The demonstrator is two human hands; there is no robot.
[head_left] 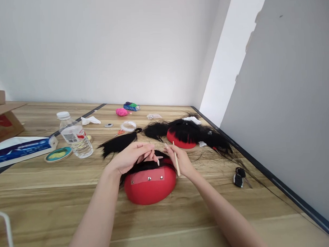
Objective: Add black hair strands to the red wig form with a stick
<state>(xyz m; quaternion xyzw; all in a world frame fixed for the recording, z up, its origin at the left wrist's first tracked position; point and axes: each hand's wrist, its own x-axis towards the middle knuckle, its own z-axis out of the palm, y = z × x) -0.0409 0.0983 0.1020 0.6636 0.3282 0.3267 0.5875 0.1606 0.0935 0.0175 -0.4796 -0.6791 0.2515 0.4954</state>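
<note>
A red dome-shaped form rests on the wooden table, with a pinned translucent strip on its near side and black hair across its top. Over the left part of the hair is my left hand, fingers bent together; what they pinch is too small to name. My right hand is closed on a thin pale wooden stick, above the form's right edge, its fingertips close to those of my left hand.
Behind lie a second red form with black hair and a black hair bundle. Leftward are a water bottle, a tissue pack and a cardboard box. A small black item lies right; a wall borders the table.
</note>
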